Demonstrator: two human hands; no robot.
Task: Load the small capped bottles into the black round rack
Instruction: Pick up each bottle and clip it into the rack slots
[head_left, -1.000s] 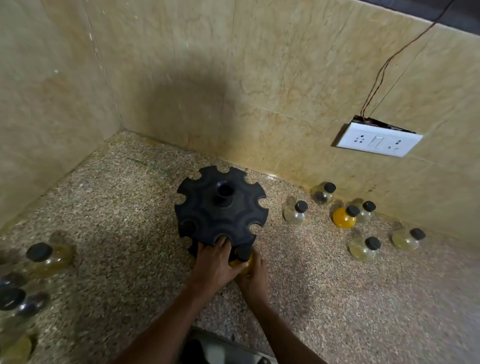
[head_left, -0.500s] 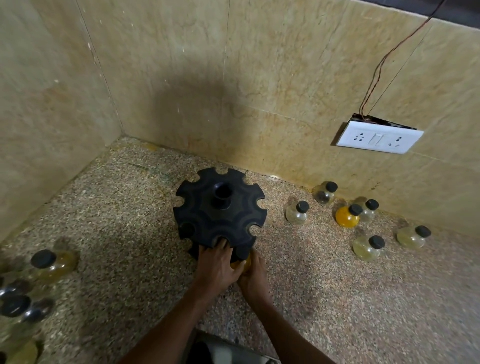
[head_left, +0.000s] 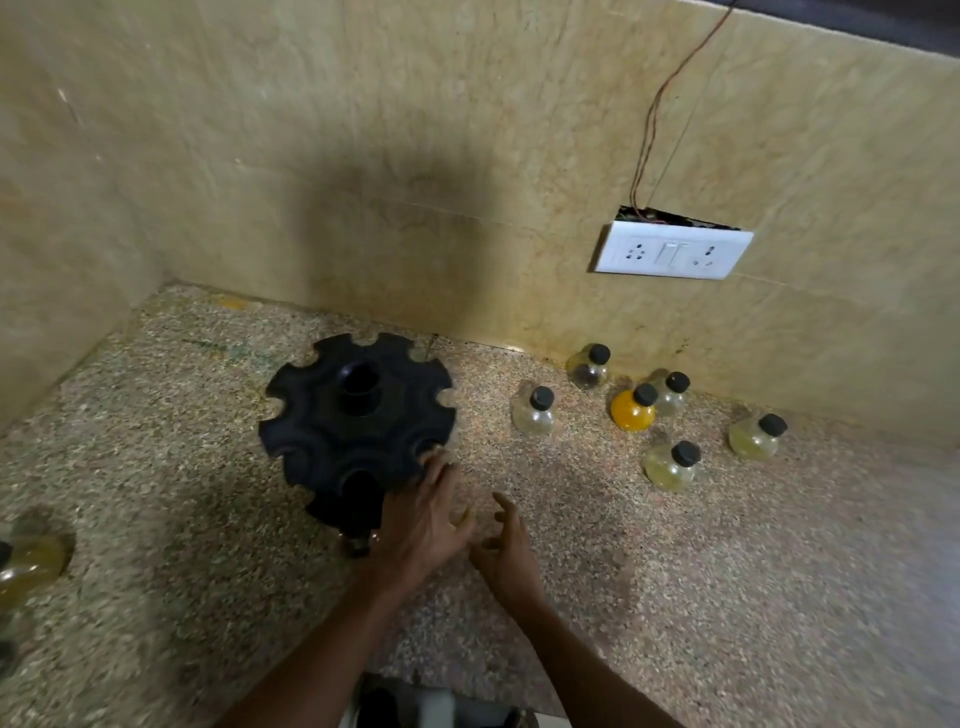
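The right hand (head_left: 506, 551) hung over the counter (head_left: 727, 571), fingers loosely spread, holding nothing. The left hand (head_left: 423, 519) lay open, fingertips touching the rack (head_left: 332, 415) rim. Six bottles (head_left: 670, 462) stood farther right, near the wall (head_left: 467, 156).

Speckled stone counter (head_left: 727, 597) meets tiled walls at a corner. Black round rack (head_left: 358, 415) stands on it near the corner. Six capped bottles stand right of the rack, one orange bottle (head_left: 632, 410) among them; another bottle (head_left: 26, 564) sits at the left edge.
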